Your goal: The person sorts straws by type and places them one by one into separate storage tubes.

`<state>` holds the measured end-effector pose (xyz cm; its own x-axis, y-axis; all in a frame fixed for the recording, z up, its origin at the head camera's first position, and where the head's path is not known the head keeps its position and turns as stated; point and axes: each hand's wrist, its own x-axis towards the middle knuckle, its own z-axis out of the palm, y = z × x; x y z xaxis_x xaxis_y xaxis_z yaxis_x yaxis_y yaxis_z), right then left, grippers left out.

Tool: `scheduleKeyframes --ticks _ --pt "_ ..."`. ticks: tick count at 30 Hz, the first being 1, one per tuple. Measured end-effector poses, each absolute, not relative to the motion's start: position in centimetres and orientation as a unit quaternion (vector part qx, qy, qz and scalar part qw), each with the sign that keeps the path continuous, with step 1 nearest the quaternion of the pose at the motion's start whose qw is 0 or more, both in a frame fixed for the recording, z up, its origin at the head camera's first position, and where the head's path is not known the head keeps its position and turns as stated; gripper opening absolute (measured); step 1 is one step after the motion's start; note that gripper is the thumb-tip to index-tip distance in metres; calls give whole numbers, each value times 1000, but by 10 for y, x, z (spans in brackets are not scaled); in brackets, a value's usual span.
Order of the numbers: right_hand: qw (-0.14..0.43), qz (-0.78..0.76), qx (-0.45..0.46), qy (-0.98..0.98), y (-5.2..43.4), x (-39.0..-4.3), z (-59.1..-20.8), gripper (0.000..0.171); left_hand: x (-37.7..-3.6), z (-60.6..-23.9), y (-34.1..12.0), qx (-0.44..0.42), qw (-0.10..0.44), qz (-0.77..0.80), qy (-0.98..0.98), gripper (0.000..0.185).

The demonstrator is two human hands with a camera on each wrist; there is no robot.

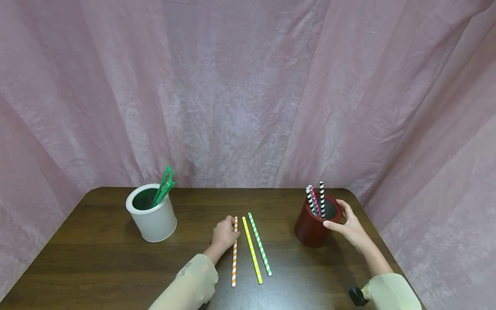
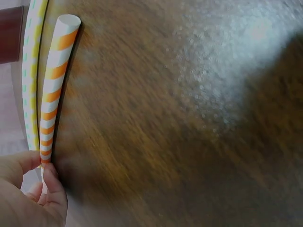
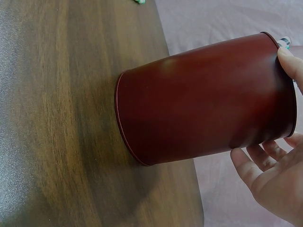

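Between thumb and fingers my left hand (image 1: 224, 234) pinches an orange-and-white striped paper straw (image 1: 234, 267) by its far part. The straw's near end reaches across the tabletop toward me. Just right of it lie a yellow-and-white straw (image 1: 252, 250) and a green-and-white straw (image 1: 260, 244), side by side. At the right, my right hand (image 1: 351, 228) holds a dark red cylindrical container (image 1: 311, 230) near its rim, the thumb at the rim and the fingers round the side (image 3: 203, 104). Several striped straws (image 1: 317, 202), black, pink and teal among them, stand in that container.
A white container (image 1: 158, 224) holding slender green items (image 1: 164, 189) stands at the left of the dark wooden table (image 1: 97, 258). A pink curtain (image 1: 232, 94) hangs behind the table's far edge and along its right side.
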<state>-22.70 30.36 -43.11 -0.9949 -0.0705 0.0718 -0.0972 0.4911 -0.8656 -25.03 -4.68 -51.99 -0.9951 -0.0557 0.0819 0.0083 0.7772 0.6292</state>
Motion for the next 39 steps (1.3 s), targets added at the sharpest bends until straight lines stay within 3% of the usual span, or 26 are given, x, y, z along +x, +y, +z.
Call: scheduleKeyframes --ticks 21,39 --pt "20 495 50 -867 304 -227 -432 78 -254 -508 -47 41 45 -339 -939 34" --pt "15 496 48 -867 305 -227 -432 79 -262 -484 -40 50 -6 -448 -893 43"
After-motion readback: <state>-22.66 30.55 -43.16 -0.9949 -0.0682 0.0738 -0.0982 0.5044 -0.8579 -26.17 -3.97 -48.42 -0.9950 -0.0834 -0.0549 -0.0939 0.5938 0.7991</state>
